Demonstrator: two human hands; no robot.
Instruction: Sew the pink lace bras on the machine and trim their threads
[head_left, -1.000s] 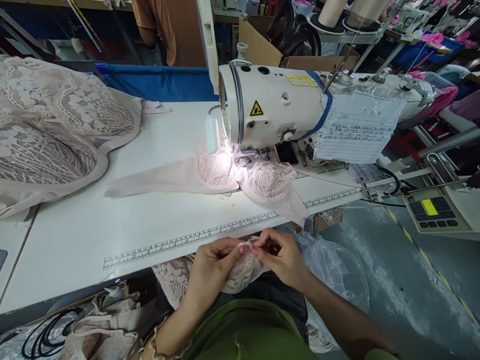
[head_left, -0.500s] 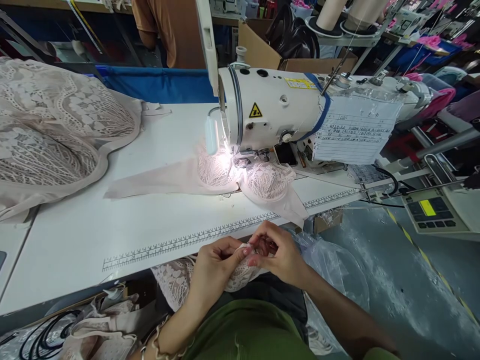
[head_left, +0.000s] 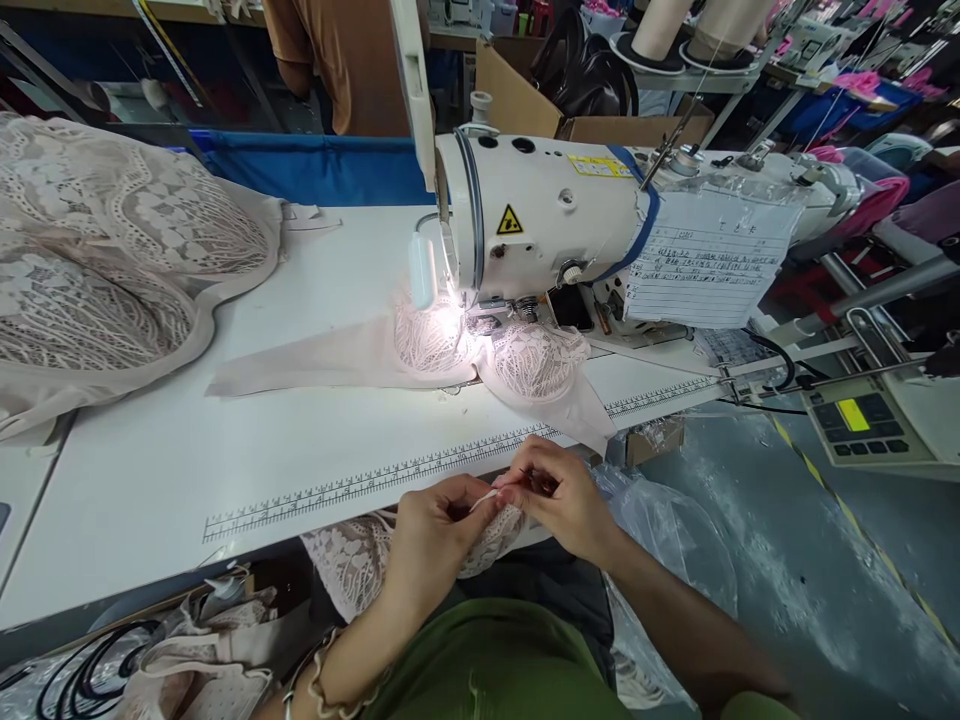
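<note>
My left hand and my right hand meet just below the table's front edge, both pinching the top edge of a pale pink lace bra piece that hangs over my lap. A second pink lace bra lies on the white table under the needle of the white sewing machine, lit by its lamp. Its band stretches out to the left.
A big heap of pink lace garments fills the table's left end. A printed ruler strip runs along the front edge. A control panel sits at right; a person in an orange top stands behind. More lace pieces and black cables lie lower left.
Both hands have risen slightly toward the table edge with the lace piece, and the right fingers have shifted their pinch on its top edge.
</note>
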